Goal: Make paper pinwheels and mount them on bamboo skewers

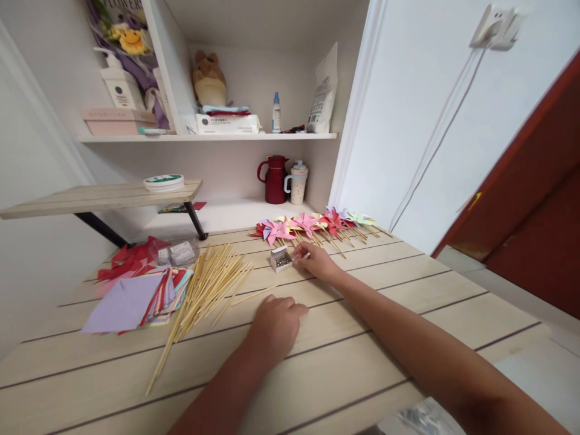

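Crinkled clear plastic [421, 418] shows at bottom edge, nearest camera. Left hand [278, 326], back up, fingers bent, at counter [344, 368] near loose thin stick [254, 295]; whether it grips anything cannot be told. Right hand [313, 261] just beside open small white box [281, 260] of tiny metallic pieces, fingers drawn together; any pinch too small to make out. Paper pinwheels [308, 225] lie behind; heaped sticks [212, 284] and colored paper sheets [122, 302] sit at left.

The head-worn camera looks forward and down across the nearby tabletop [339, 362]. It faces white shelving [254, 69], farther off.
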